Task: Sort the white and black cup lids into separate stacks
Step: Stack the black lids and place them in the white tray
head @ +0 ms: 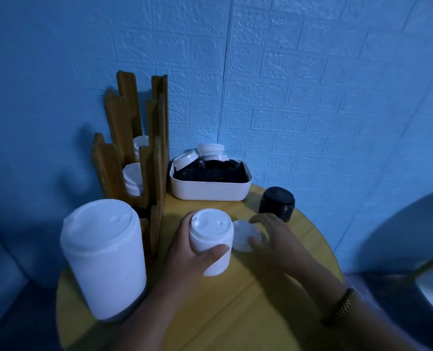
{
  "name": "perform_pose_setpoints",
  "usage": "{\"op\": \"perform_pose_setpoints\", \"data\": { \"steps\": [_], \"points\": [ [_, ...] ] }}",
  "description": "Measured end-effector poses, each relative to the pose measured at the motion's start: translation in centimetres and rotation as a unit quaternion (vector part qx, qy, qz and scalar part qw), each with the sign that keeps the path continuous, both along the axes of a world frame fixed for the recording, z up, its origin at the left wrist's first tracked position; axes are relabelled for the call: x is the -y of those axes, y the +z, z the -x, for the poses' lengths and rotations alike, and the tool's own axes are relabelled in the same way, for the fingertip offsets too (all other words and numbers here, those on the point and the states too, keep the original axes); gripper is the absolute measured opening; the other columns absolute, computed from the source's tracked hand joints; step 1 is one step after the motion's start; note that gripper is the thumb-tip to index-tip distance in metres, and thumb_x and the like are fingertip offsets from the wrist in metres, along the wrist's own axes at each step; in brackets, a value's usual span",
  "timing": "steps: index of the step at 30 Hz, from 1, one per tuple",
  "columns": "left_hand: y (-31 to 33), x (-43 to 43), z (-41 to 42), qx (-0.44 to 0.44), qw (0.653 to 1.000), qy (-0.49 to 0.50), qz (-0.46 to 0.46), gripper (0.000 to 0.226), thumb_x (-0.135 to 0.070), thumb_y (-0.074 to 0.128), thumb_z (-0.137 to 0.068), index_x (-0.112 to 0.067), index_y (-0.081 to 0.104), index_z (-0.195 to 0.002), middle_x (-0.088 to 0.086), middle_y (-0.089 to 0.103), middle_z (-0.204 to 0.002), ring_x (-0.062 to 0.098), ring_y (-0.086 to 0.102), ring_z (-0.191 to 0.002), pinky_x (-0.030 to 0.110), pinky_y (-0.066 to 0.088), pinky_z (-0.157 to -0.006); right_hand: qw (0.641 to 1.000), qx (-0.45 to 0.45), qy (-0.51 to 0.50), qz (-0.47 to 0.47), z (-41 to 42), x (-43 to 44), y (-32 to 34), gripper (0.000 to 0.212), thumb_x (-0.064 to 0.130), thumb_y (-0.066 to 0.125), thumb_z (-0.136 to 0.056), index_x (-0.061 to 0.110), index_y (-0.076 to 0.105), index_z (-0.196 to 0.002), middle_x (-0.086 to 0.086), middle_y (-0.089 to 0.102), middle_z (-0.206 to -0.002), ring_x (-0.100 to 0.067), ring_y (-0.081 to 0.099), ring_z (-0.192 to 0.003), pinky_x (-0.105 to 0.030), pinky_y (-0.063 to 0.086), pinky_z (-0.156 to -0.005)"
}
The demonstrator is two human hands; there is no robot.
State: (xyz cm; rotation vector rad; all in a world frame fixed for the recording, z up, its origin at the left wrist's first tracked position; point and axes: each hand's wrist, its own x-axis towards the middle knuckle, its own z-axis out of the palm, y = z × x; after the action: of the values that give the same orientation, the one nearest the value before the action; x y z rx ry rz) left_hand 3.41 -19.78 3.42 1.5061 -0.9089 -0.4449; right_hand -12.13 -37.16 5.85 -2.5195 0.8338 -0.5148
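The left hand (pixel 192 252) reaches from the near side, thumb and fingers wrapped round the white stack (pixel 211 239). Just right, the right hand (pixel 276 239) pinches a white lid (pixel 244 234) beside it.

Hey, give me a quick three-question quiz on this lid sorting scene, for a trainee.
1. True or false: the left hand grips a short white lid stack.
2. The right hand holds: A) a black lid, B) a single white lid, C) nothing.
3. Fill in: the white bin holds mostly ____ lids.
Key: 1 true; 2 B; 3 black.
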Motion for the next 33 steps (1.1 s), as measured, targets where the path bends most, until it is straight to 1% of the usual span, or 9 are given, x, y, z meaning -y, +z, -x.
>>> {"op": "perform_pose_setpoints", "data": {
  "steps": [3, 7, 12, 14, 18, 22, 25, 29, 33],
  "points": [
    [0.0, -0.1, 0.0, 0.002, 1.0, 0.004, -0.008, 0.094, -0.068, 0.08, -0.056, -0.053, 0.038, -0.14, -0.035, 0.052, -0.128, -0.007, 0.052, -0.117, 0.017, 0.046, -0.086, 0.994, -0.104, -0.008, -0.042, -1.9, -0.4, -0.1, 0.08, 0.06, 0.066, -0.084, 0.031, 0.033, -0.15, 0.007, 0.032, -0.156, -0.018, 0.041, -0.136, -0.038, 0.043, -0.107],
    [-0.2, -0.1, -0.1, 0.003, 1.0, 0.002, -0.009, 0.097, -0.071, 0.079, -0.054, -0.052, 0.037, -0.14, -0.032, 0.052, -0.131, -0.004, 0.052, -0.118, 0.022, 0.047, -0.089, 0.993, -0.114, -0.032, -0.012, -1.8, -0.5, 0.2, 0.085, 0.058, 0.069, -0.083, 0.03, 0.029, -0.152, 0.003, 0.034, -0.151, -0.02, 0.041, -0.134, -0.035, 0.044, -0.104],
    [-0.4, 0.1, -0.4, -0.002, 1.0, -0.005, -0.008, 0.093, -0.07, 0.081, -0.057, -0.058, 0.037, -0.138, -0.036, 0.053, -0.129, -0.006, 0.052, -0.119, 0.022, 0.047, -0.091, 0.981, -0.187, 0.014, -0.054, -0.6, -0.1, 0.4, 0.088, 0.065, 0.066, -0.082, 0.038, 0.023, -0.153, 0.004, 0.018, -0.16, -0.025, 0.023, -0.146, -0.043, 0.034, -0.113],
    [-0.5, 0.1, -0.5, -0.001, 1.0, -0.009, -0.005, 0.092, -0.069, 0.082, -0.058, -0.058, 0.037, -0.138, -0.038, 0.053, -0.127, -0.01, 0.052, -0.117, 0.019, 0.047, -0.09, 0.978, -0.206, -0.001, -0.03, -0.6, -0.3, 0.3, 0.084, 0.07, 0.061, -0.081, 0.034, 0.03, -0.151, 0.0, 0.037, -0.15, -0.024, 0.04, -0.134, -0.041, 0.041, -0.107],
    [-0.5, 0.1, -0.4, -0.002, 1.0, -0.014, 0.001, 0.095, -0.069, 0.082, -0.058, -0.054, 0.037, -0.14, -0.034, 0.054, -0.128, -0.006, 0.053, -0.119, 0.018, 0.048, -0.09, 0.969, -0.239, -0.059, 0.031, 0.2, -0.9, 0.5, 0.111, 0.101, 0.033, -0.057, 0.024, 0.045, -0.136, 0.002, 0.059, -0.123, -0.016, 0.058, -0.104, -0.038, 0.053, -0.086],
    [-0.6, 0.1, -0.3, -0.002, 1.0, -0.013, -0.002, 0.096, -0.07, 0.082, -0.058, -0.053, 0.036, -0.141, -0.031, 0.054, -0.13, -0.001, 0.054, -0.119, 0.02, 0.049, -0.089, 0.967, -0.232, -0.01, 0.102, 0.3, -0.3, 1.4, 0.088, 0.064, 0.063, -0.083, 0.028, 0.024, -0.154, -0.002, 0.026, -0.158, -0.025, 0.033, -0.141, -0.043, 0.045, -0.106],
    [-0.7, 0.1, -0.4, -0.001, 1.0, -0.011, -0.003, 0.097, -0.069, 0.082, -0.058, -0.052, 0.037, -0.142, -0.028, 0.054, -0.132, 0.001, 0.054, -0.12, 0.022, 0.049, -0.089, 0.969, -0.233, 0.059, 0.051, -0.9, 0.9, 1.2, 0.077, 0.043, 0.06, -0.093, 0.035, 0.019, -0.157, 0.005, 0.0, -0.167, -0.022, 0.001, -0.153, -0.048, 0.023, -0.119],
    [-0.7, 0.0, -0.4, 0.001, 1.0, -0.009, -0.005, 0.094, -0.068, 0.081, -0.058, -0.055, 0.036, -0.14, -0.03, 0.053, -0.132, -0.001, 0.053, -0.12, 0.023, 0.049, -0.09, 0.975, -0.208, 0.052, 0.06, -1.2, 1.5, 0.2, 0.056, 0.028, 0.052, -0.098, 0.034, 0.036, -0.151, 0.002, 0.027, -0.16, -0.023, 0.024, -0.146, -0.041, 0.032, -0.115],
    [-0.6, 0.3, -0.6, 0.0, 1.0, -0.007, -0.006, 0.088, -0.066, 0.083, -0.059, -0.061, 0.038, -0.134, -0.038, 0.053, -0.125, -0.011, 0.052, -0.115, 0.017, 0.047, -0.086, 0.979, -0.181, 0.02, 0.091, -0.8, 0.6, 0.0, 0.051, 0.051, 0.059, -0.092, 0.037, 0.049, -0.14, 0.005, 0.039, -0.143, -0.017, 0.035, -0.132, -0.031, 0.043, -0.103]
  ]
}}
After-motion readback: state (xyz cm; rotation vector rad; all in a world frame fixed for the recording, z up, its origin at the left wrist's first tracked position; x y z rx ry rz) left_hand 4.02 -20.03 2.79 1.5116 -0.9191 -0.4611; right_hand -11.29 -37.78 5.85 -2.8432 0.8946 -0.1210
